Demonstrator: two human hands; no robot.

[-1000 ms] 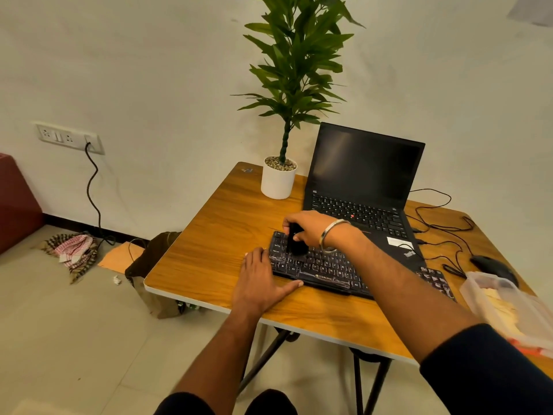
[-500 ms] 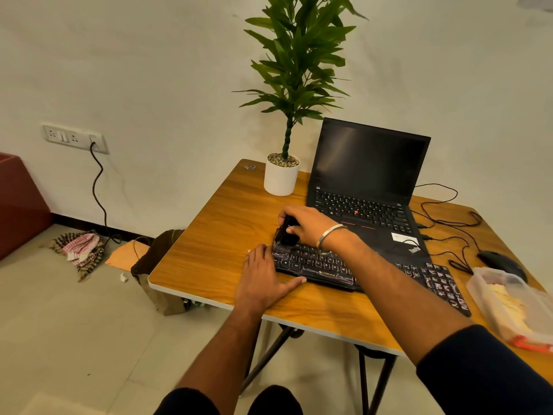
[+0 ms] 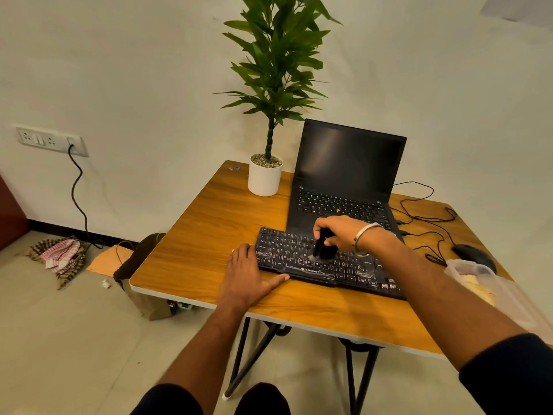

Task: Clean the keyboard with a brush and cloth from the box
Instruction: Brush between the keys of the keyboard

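Now | right hand point(image 3: 338, 235) grips black bristly brush point(image 3: 323, 247) | flat keyboard point(image 3: 287, 250)

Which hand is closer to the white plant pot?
The left hand, though not by much. It lies flat on the table at the keyboard's left end, straight in front of the white plant pot. The right hand holds the brush over the keys, further to the pot's right.
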